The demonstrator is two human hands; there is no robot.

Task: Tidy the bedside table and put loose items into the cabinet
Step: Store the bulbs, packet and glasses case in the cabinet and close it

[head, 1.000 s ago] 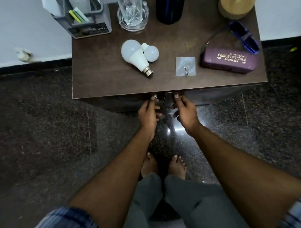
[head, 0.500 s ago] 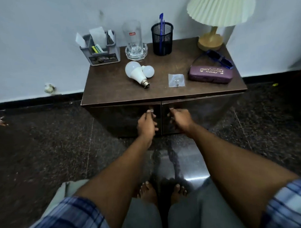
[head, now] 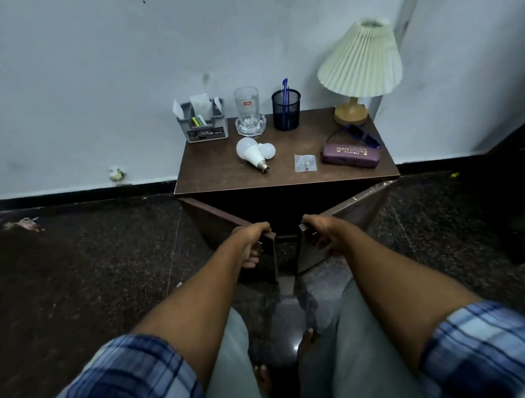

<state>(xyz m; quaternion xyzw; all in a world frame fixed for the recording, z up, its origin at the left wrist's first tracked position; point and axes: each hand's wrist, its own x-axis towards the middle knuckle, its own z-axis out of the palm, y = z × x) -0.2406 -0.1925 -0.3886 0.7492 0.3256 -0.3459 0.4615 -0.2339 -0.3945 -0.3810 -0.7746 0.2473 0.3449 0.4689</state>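
The dark wooden bedside table [head: 224, 173] stands against the wall. Its two cabinet doors are swung partway out toward me. My left hand [head: 250, 239] grips the edge of the left door [head: 223, 221], and my right hand [head: 320, 232] grips the edge of the right door [head: 354, 210]. The cabinet's inside is dark and I cannot see into it. Loose on top lie a large white bulb [head: 249, 151], a small white bulb [head: 267, 150], a clear packet with a hook [head: 305, 162], a purple glasses case [head: 351, 155] and blue glasses [head: 364, 135].
Along the back of the top stand a grey organiser with papers [head: 203, 123], a glass in a glass dish [head: 247, 111], a black mesh pen cup [head: 285, 108] and a pleated lamp [head: 359, 67]. Dark speckled floor surrounds the table. My knees and bare feet are just before the doors.
Both doors, shut a second ago, have been pulled partway out by my hands. My head has moved back and up, so the whole table and lamp now show.
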